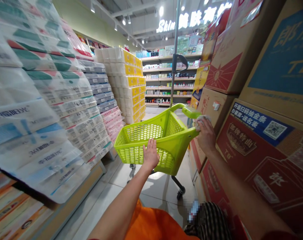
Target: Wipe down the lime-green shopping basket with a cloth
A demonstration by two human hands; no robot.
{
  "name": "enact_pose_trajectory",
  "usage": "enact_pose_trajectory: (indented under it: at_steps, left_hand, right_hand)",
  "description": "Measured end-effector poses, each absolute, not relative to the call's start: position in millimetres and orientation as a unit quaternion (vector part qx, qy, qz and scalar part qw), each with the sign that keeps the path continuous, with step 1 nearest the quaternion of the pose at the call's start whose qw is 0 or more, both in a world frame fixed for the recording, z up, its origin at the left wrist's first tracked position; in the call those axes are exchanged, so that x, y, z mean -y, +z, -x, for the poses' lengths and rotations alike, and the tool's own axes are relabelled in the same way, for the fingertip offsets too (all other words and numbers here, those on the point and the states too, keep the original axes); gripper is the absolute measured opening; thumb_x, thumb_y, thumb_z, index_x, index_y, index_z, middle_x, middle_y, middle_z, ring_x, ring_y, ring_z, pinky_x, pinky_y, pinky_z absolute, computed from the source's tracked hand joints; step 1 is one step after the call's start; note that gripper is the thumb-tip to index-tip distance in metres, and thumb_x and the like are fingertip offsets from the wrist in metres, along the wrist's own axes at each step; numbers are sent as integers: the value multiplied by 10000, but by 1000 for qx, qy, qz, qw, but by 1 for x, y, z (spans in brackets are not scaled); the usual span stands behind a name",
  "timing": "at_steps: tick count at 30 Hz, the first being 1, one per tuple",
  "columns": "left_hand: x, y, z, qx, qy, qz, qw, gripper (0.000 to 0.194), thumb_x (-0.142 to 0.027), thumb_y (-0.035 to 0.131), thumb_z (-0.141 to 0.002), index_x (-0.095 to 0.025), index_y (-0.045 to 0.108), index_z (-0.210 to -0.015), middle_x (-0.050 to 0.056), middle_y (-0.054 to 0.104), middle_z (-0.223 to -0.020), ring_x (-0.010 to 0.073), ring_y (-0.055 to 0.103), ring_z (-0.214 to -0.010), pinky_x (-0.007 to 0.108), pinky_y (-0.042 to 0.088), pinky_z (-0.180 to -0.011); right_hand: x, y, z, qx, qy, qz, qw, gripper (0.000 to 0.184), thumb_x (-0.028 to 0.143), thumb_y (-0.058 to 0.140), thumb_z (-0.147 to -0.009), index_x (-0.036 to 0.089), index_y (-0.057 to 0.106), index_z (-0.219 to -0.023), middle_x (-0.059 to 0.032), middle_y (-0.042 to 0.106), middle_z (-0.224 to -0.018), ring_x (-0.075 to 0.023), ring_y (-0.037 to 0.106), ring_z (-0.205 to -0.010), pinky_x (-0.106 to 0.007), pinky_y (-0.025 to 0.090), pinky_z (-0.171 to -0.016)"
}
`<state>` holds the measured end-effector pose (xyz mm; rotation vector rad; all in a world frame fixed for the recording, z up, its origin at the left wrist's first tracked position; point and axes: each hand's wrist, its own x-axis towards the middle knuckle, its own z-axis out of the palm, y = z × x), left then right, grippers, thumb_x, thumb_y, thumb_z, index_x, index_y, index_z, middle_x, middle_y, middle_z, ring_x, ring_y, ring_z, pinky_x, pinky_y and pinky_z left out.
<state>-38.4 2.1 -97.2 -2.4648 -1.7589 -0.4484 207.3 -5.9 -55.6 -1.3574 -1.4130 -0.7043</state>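
1 view, head-worn, looks forward and down: 2 arms [128, 196] run up from the frame's lower edge, the cart [175, 151] stands close at center, and the shelves [169, 79] lie well beyond it, at upper center.

To me, a pale wall [79, 23] rises at eleven o'clock, spotlights [124, 20] overhead; a sign [185, 20] glows above shelves [158, 79] at one, floor tiles [104, 196] gleaming at seven.

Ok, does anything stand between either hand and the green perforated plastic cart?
By the green handle, a crumpled white cloth lies between the right hand and the cart; nothing visible separates the left hand from its side.
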Motion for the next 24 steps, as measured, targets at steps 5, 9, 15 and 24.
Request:
enact_pose_trajectory:
  at_steps: [5,9,15,24]
  left_hand:
    - [-2,-97,38,572,-147,806,48,686,-202,432,-719,-120,227,-1368,89,203,-1457,223,169,-1341,509,173,-1065]
    - [-3,-94,39,565,-142,811,47,669,-210,425,-726,-150,240,-1366,73,251,-1445,225,178,-1337,537,162,-1060]
    - [-3,-94,32,560,-135,816,44,682,-228,430,-727,-154,221,-1372,71,235,-1451,229,179,-1337,531,168,-1061]
    - [1,-93,29,549,-127,825,46,682,-227,421,-728,-129,214,-1370,78,216,-1455,223,176,-1338,537,156,-1063]
  right_hand:
    - [-2,-60,-170,733,-238,501,393,349,58,369,-790,169,630,-992,-63,613,-1108,-177,472,-1141,-356,374,-1014]
    - [-4,-50,-194,721,-240,521,389,344,69,361,-783,163,617,-993,-66,604,-1100,-176,483,-1114,-359,386,-991]
    - [-13,-36,-214,652,-252,568,435,318,74,369,-750,160,621,-924,-82,611,-1015,-202,498,-1058,-414,400,-952]
    - [-18,-40,-200,676,-223,567,414,327,54,364,-767,131,621,-954,-108,594,-1053,-201,483,-1078,-385,367,-988]
